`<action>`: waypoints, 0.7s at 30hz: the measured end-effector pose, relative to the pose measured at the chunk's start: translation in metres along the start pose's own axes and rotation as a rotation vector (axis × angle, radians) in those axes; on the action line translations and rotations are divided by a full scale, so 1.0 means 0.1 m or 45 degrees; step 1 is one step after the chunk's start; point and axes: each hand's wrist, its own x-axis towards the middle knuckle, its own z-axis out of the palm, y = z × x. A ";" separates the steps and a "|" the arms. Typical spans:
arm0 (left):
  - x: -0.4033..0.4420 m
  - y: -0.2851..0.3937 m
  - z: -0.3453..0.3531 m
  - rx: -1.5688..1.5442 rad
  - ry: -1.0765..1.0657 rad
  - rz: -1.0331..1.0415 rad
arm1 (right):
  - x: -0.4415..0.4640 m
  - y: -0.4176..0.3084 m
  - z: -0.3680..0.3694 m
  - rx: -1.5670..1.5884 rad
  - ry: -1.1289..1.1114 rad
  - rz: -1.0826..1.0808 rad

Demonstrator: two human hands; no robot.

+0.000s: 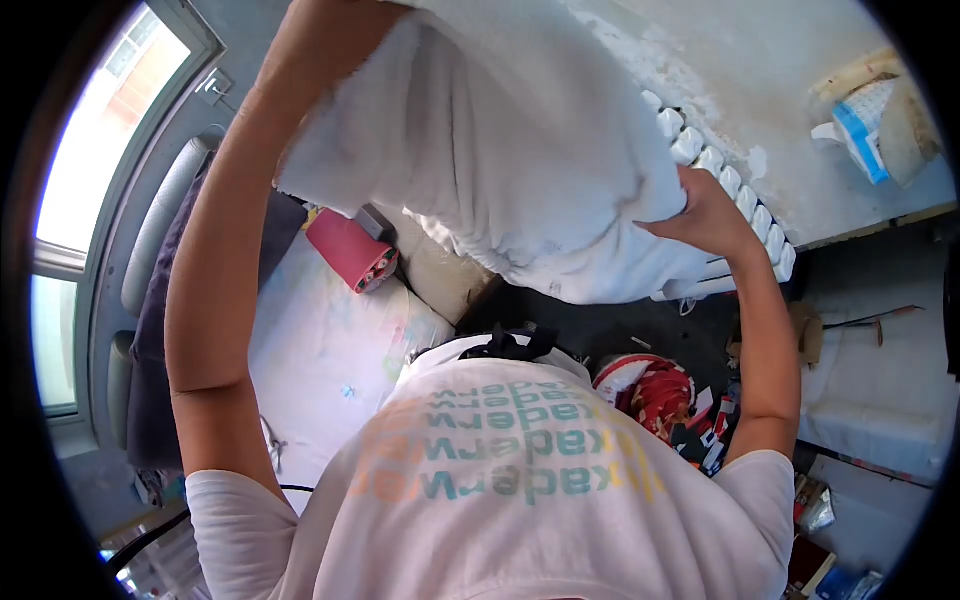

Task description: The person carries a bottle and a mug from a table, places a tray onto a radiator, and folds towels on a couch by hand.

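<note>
A large white plush cloth (480, 150) is spread in the air in front of me, creased down its middle and sagging along its lower edge. My left hand (345, 30) is raised high at its upper left; the fingers are hidden by the cloth and the frame edge, but the cloth hangs from there. At the lower right side, my right hand (710, 215) pinches the cloth's edge between thumb and fingers. Whether it is a blanket or a garment, I cannot tell.
Below left lies a bed (310, 310) with a pink rolled item (350, 250) on it. A white radiator (735, 185) runs along the right wall. A red patterned bundle (655, 395) sits on the dark floor. A window (100, 150) is at far left.
</note>
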 end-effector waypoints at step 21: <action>0.58 0.23 1.32 0.047 -0.570 0.279 | -1.27 0.62 -0.86 -0.354 1.014 0.249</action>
